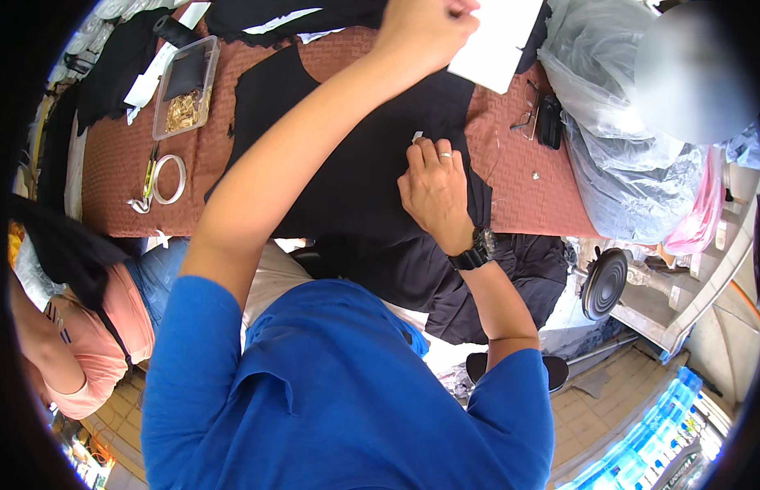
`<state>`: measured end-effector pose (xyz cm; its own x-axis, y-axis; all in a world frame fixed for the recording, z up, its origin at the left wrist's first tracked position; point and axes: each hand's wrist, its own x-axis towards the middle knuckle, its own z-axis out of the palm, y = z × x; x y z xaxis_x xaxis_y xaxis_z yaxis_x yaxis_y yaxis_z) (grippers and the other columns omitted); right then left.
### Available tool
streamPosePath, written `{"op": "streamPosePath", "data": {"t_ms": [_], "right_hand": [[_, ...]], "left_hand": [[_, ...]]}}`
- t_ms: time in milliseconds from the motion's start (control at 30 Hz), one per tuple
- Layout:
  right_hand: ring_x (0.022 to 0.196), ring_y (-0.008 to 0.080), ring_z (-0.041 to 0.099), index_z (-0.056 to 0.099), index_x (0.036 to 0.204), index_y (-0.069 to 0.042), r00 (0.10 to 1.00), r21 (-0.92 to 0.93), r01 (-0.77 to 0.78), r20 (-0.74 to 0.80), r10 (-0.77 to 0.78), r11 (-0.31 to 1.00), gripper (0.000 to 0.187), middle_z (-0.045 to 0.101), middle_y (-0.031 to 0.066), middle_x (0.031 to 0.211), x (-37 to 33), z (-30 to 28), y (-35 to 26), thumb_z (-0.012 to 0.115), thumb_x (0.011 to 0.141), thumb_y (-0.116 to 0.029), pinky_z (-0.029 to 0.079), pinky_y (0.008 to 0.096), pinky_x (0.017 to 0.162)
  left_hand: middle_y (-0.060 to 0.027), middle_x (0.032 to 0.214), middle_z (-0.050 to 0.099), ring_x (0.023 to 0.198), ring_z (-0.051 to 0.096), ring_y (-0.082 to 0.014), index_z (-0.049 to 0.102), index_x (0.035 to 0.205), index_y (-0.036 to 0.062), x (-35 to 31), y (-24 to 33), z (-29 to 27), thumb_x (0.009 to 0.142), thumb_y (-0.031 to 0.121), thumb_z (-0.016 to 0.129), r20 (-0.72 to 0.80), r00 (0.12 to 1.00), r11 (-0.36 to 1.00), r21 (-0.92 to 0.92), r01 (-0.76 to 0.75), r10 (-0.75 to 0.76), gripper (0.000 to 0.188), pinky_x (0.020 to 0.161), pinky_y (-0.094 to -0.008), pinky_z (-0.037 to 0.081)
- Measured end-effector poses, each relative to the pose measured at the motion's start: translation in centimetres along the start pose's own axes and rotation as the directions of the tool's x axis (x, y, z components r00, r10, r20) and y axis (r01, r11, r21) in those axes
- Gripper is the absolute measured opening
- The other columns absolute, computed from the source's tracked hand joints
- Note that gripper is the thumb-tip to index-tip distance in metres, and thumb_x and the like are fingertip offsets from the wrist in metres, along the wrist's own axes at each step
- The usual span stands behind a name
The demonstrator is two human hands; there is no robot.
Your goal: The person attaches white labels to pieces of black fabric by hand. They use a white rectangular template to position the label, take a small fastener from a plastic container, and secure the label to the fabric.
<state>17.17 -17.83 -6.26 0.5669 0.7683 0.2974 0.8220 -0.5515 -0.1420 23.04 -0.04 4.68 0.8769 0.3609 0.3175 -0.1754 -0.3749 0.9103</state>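
A black garment piece (pixel 347 163) lies spread over the reddish-brown patterned cloth, part of it hanging off the near edge. My left hand (pixel 429 37) is raised across to the far side, fingers curled closed beside a white sheet of card (pixel 498 41). Something dark shows at its fingertips, too small to name. On the garment rests my right hand (pixel 435 184), with a ring and a black watch at the wrist. Its fingers are bent together against a small white label (pixel 417 136), which pokes out at the fingertips.
A clear plastic box (pixel 184 90) with gold-coloured small pieces stands at left, near thread snips (pixel 145 184) and a ring of white tape (pixel 169 180). Eyeglasses (pixel 525 114), a black case (pixel 549 121) and plastic-wrapped bundles (pixel 617 122) lie right. Another person (pixel 102 327) sits at left.
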Motion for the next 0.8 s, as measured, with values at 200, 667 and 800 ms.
{"op": "streamPosePath", "data": {"t_ms": [200, 667, 800], "right_hand": [[0.095, 0.0301, 0.057, 0.06, 0.094, -0.003, 0.999, 0.027, -0.007, 0.034, 0.006, 1.0, 0.022, 0.065, 0.0178, 0.111, 0.8, -0.1, -0.2, 0.068, 0.077, -0.014, 0.045, 0.0388, 0.08], [0.099, 0.0324, 0.058, 0.059, 0.096, 0.0, 0.988, 0.094, -0.111, 0.12, 0.099, 0.989, 0.023, 0.062, 0.0248, 0.126, 0.3, 0.3, -0.4, 0.067, 0.078, -0.012, 0.048, 0.0404, 0.082], [0.094, 0.0283, 0.058, 0.058, 0.091, -0.002, 0.997, 0.076, -0.069, 0.029, 0.067, 0.995, 0.023, 0.063, 0.0243, 0.118, 0.6, 0.7, -0.1, 0.069, 0.074, -0.013, 0.046, 0.0369, 0.079]], "left_hand": [[-0.0179, 0.084, 0.073, 0.078, 0.073, -0.0253, 0.069, 0.097, -0.0021, 12.1, -8.0, 9.8, 0.083, -0.001, 0.066, -0.138, 0.97, 0.979, -0.007, -0.203, 0.2, 0.015, 0.07, -0.0355, 0.057], [-0.0103, 0.1, 0.057, 0.078, 0.061, -0.0245, 0.068, 0.103, 0.0043, -10.8, -10.4, 0.3, 0.085, -0.011, 0.067, 0.278, 0.95, 0.966, 0.171, -0.193, 0.14, 0.024, 0.065, -0.0337, 0.05], [-0.0089, 0.102, 0.057, 0.088, 0.059, -0.0253, 0.069, 0.106, 0.002, -12.8, -10.9, 0.4, 0.074, -0.016, 0.066, 0.33, 0.932, 0.933, 0.267, -0.243, 0.148, 0.037, 0.073, -0.0361, 0.051]]}}
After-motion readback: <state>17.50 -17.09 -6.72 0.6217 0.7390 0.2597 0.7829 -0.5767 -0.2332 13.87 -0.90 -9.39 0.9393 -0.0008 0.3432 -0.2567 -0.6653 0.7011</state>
